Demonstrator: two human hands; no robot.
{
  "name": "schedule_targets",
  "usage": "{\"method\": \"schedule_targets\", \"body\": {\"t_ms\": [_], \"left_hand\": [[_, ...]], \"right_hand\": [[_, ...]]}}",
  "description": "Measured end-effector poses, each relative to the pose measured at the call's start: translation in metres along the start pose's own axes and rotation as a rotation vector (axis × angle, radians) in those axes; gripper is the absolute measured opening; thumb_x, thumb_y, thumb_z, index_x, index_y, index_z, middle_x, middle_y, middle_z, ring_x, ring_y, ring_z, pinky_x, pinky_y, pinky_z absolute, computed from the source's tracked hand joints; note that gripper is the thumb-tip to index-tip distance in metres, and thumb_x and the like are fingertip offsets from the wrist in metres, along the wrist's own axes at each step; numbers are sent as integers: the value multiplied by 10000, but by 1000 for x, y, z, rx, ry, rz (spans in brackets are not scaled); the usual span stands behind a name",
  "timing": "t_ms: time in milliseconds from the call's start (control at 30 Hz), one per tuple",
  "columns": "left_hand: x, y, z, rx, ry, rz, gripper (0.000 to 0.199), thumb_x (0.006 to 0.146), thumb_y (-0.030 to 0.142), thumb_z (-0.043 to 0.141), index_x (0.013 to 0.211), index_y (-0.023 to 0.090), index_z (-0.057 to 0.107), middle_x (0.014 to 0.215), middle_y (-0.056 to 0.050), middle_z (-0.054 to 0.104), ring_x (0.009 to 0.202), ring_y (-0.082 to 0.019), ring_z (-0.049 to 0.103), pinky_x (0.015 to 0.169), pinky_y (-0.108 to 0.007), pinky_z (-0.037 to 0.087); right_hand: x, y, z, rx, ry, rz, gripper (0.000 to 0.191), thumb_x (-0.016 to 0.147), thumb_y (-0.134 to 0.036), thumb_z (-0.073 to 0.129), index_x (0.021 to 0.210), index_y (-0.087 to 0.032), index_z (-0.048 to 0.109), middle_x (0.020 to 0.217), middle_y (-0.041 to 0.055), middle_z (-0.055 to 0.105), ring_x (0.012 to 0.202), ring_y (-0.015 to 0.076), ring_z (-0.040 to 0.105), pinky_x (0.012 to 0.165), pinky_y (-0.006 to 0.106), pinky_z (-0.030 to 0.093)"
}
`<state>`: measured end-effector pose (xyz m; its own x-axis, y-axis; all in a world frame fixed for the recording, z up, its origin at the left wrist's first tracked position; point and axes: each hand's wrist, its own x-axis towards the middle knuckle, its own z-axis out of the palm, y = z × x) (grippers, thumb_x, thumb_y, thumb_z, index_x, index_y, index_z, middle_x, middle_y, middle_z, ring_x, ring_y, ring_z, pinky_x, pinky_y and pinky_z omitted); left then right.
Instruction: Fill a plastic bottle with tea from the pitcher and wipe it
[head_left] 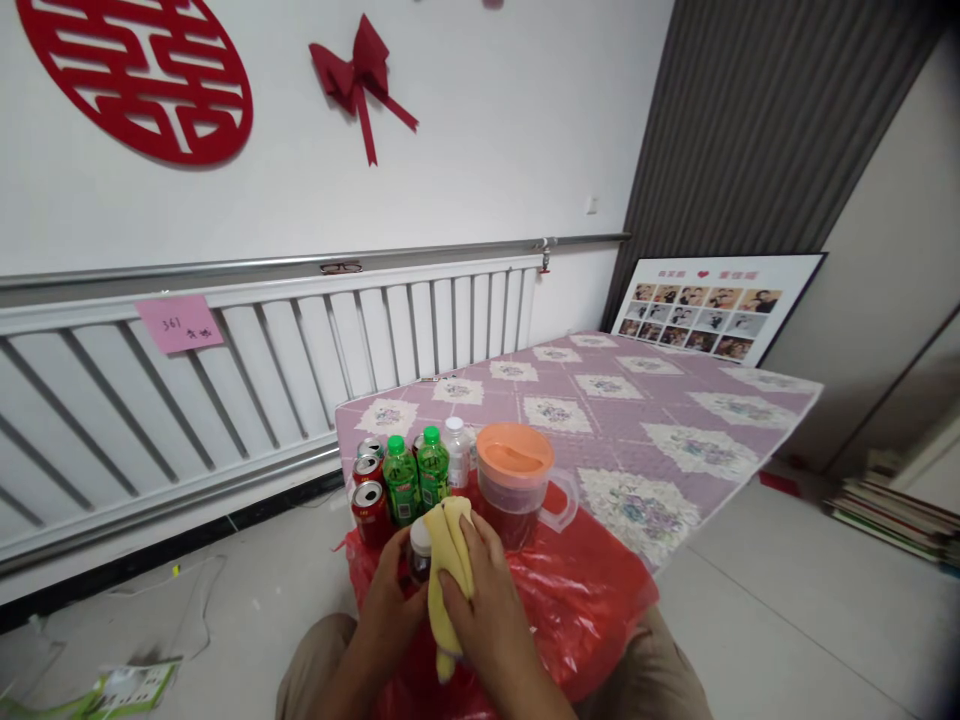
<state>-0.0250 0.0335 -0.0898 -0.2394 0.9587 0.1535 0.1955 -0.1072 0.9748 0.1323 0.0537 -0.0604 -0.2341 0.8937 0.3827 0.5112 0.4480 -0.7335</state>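
Note:
My left hand [391,587] is wrapped round a dark bottle with a white cap [421,538], held upright over the red plastic bag [577,600]. A folded yellow cloth [448,570] is gripped in my right hand [486,590], pressed against the bottle's right side. Just beyond my hands stand two green bottles with green caps [402,482], a clear bottle with a white cap [455,450] and several opened drink cans [369,508]. To the right of them is a clear pitcher with an orange lid [516,470], part filled with dark reddish liquid.
The purple quilted cover with floral patches [555,412] stretches back to the right. Behind it runs a white radiator [390,340] with a pink note [178,323]. A photo board [705,310] leans at the right, and stacked books [892,515] lie on the floor.

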Motion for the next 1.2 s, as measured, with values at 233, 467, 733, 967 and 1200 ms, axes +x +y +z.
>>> {"method": "schedule_targets", "body": {"t_ms": [233, 467, 733, 967, 1200], "left_hand": [[-4, 12, 3, 83, 117, -15, 634, 639, 192, 677, 1250, 188, 510, 1316, -121, 594, 1227, -298, 557, 1066, -461, 431], [-5, 17, 4, 137, 126, -28, 630, 645, 199, 652, 1253, 172, 491, 1306, -133, 589, 1228, -298, 554, 1074, -464, 416], [-2, 2, 3, 75, 72, 7, 622, 693, 226, 668, 1280, 185, 469, 1307, -123, 585, 1189, -267, 582, 1011, -426, 480], [-3, 5, 5, 102, 129, -9, 618, 681, 213, 671, 1268, 184, 482, 1318, -128, 575, 1190, -270, 580, 1001, -430, 489], [-6, 8, 10, 114, 184, -17, 605, 664, 237, 685, 1234, 182, 490, 1255, -115, 605, 1124, -267, 613, 975, -435, 497]], "right_hand": [[-1, 25, 8, -112, -158, 146, 540, 848, -158, 452, 1378, -73, 505, 1366, 200, 558, 1280, 271, 538, 1073, 394, 431], [-6, 29, 8, -136, -199, 163, 537, 844, -149, 452, 1364, -32, 516, 1377, 226, 543, 1296, 287, 524, 1093, 401, 408], [-3, 3, -4, 7, -19, -8, 578, 873, -269, 483, 1432, -138, 425, 1516, 159, 382, 1393, 259, 397, 1131, 409, 372], [-1, 19, 11, -66, -74, 89, 595, 866, -219, 457, 1440, -66, 411, 1490, 200, 412, 1381, 271, 416, 1138, 403, 356], [-8, 31, 13, -150, -202, 183, 559, 832, -156, 466, 1382, -60, 501, 1335, 203, 573, 1240, 271, 569, 1051, 358, 441]]}}
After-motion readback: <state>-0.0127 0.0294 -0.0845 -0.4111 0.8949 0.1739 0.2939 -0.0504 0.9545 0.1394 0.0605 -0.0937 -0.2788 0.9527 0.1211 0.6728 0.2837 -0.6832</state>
